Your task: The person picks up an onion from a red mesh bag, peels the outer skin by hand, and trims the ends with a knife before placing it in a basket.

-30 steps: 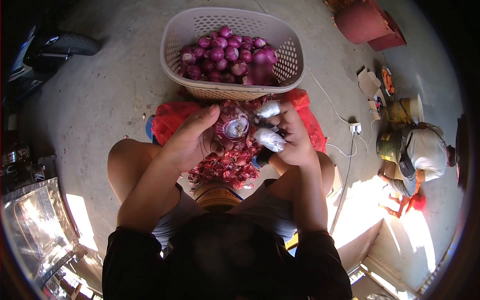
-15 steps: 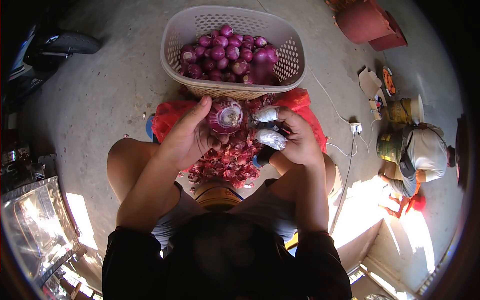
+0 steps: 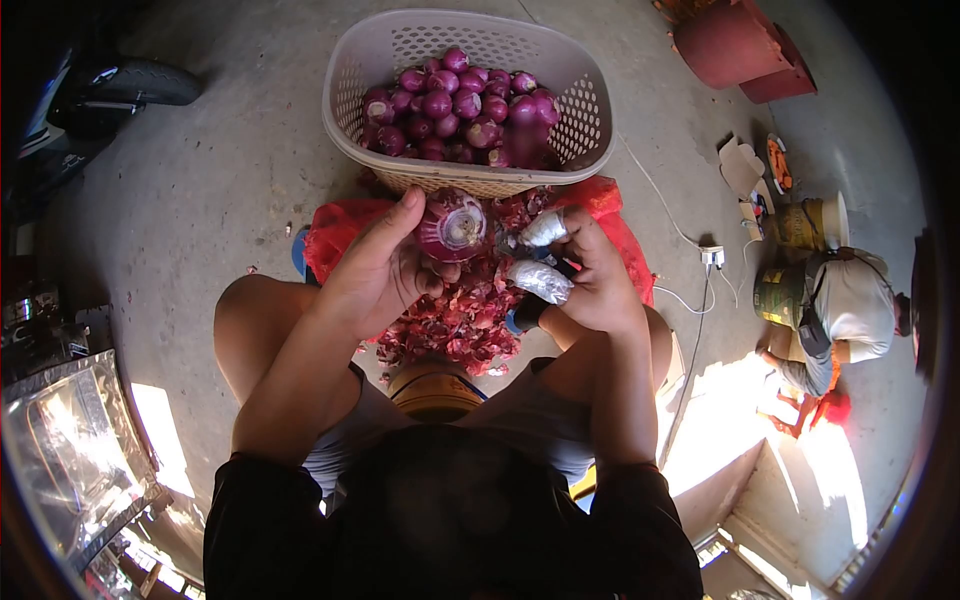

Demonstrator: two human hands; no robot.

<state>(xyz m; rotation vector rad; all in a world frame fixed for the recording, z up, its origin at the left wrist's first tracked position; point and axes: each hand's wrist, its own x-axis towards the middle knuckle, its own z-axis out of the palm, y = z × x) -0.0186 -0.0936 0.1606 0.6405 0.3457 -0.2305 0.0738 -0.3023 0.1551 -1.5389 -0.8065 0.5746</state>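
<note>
Clamping a red onion point(image 3: 452, 226) pale end up, the left hand point(image 3: 385, 268) holds it just left of the right hand point(image 3: 602, 275), whose silver-wrapped fingertips point(image 3: 541, 281) stand apart, any grip unclear

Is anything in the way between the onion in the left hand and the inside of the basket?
Only the near wall of the basket, beyond the onion; its rim would likely need clearing. Nothing else visible lies between them.

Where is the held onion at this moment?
In the head view, the onion sits slightly left of centre in the left hand, nearer than the basket, with the right hand beside it.
</note>
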